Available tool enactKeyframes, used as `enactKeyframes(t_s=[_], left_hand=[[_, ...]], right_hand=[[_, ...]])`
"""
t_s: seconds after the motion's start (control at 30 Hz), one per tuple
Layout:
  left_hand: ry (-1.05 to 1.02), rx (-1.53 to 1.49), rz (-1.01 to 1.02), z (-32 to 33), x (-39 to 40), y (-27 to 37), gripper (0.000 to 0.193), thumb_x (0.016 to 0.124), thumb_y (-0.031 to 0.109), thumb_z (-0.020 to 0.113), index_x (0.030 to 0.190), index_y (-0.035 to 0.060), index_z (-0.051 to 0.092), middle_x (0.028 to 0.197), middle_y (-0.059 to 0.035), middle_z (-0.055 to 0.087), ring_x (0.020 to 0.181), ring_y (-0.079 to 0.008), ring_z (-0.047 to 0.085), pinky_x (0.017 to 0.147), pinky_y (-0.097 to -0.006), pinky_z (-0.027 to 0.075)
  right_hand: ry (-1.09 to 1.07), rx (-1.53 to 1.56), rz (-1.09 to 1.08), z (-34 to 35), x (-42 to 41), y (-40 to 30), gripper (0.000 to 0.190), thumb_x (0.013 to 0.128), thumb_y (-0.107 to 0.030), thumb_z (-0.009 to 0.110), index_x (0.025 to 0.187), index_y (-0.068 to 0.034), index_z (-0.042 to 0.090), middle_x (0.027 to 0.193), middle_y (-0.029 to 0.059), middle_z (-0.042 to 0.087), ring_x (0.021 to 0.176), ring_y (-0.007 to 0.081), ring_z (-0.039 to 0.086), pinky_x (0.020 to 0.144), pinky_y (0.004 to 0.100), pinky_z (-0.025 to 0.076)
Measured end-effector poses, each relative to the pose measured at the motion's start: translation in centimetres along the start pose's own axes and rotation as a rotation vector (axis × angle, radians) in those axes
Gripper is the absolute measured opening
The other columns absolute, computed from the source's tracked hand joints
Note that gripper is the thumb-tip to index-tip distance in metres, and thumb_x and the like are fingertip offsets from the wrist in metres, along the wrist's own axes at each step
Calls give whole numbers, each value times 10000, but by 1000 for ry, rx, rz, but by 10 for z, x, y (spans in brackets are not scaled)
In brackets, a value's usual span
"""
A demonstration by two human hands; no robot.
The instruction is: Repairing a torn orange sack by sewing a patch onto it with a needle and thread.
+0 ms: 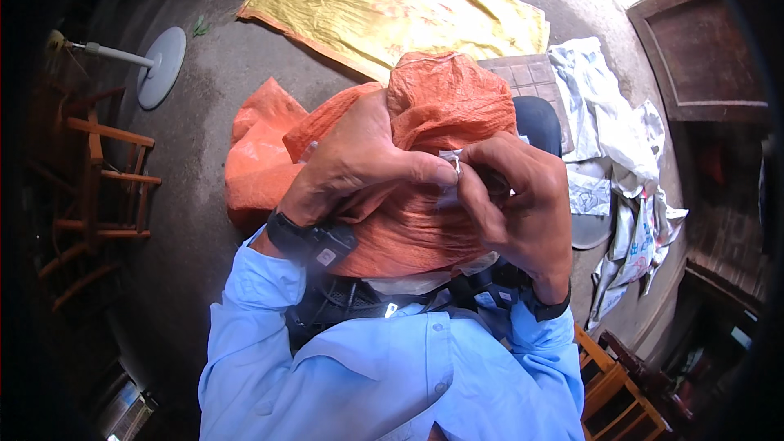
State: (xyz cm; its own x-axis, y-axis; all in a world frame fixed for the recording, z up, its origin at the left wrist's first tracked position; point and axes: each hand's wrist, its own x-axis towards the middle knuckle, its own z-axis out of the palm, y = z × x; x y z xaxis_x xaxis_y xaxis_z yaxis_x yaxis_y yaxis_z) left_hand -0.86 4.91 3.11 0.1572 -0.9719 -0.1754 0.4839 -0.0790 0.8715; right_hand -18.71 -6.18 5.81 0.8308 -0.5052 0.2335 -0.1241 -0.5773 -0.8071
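An orange woven plastic sack [422,233] lies bunched across my lap, with one part spreading to the left. Over its middle, my left hand [361,159] pinches a fold of the sack, the thumb pointing right. My right hand [520,196] meets it there, its thumb and index finger closed on a small white strip [453,162] that looks like thread or tape. The two thumbs nearly touch at this strip. What lies under the curled fingers of both hands is mostly hidden.
A yellow woven sack [392,6] lies flat on the floor ahead. White sacks [612,116] are heaped at the right beside a tiled mat [533,79]. A white round-based stand [162,67] and wooden chairs [110,177] are at the left; another wooden chair [618,392] is at lower right.
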Motion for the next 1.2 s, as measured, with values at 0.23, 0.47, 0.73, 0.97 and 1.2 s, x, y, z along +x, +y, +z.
enactKeyframes(t_s=[0.23, 0.47, 0.73, 0.97, 1.2], left_hand=[[-38, 180, 119, -11, 0, -6, 858, 739, 94, 936, 1469, -50, 507, 1391, -121, 641, 1286, -190, 590, 1140, -354, 459], [13, 265, 75, -10, 0, -4, 712, 809, 159, 892, 1407, -52, 568, 1295, -112, 691, 1189, -164, 635, 1072, -340, 503], [31, 92, 13, -8, -3, -6, 658, 803, 81, 875, 1379, -39, 580, 1283, -104, 705, 1133, -151, 670, 1038, -321, 536], [31, 162, 9, -7, -3, -4, 661, 800, 71, 857, 1385, -45, 573, 1291, -108, 702, 1154, -163, 661, 1056, -333, 524], [-29, 163, 10, -11, -4, -4, 659, 827, 95, 828, 1402, -73, 553, 1306, -110, 678, 1151, -153, 646, 1009, -309, 540]], right_hand=[[4, -185, -87, 6, 2, -6, 126, 837, -25, 764, 836, -21, 638, 736, 139, 622, 637, 319, 676, 551, 416, 522], [5, -467, -168, 13, -1, -13, 142, 895, -89, 716, 841, -45, 593, 736, 126, 557, 611, 330, 638, 538, 438, 499], [10, -294, -82, 6, -1, -7, 119, 878, -56, 732, 838, -25, 623, 733, 149, 605, 634, 360, 664, 576, 450, 528], [-3, -67, 19, 0, -1, 0, 93, 862, -39, 765, 868, 9, 685, 781, 185, 701, 712, 366, 724, 635, 425, 562], [-19, -69, 30, -1, 0, -1, 94, 857, -28, 759, 846, 17, 677, 758, 183, 690, 705, 361, 722, 636, 423, 558]])
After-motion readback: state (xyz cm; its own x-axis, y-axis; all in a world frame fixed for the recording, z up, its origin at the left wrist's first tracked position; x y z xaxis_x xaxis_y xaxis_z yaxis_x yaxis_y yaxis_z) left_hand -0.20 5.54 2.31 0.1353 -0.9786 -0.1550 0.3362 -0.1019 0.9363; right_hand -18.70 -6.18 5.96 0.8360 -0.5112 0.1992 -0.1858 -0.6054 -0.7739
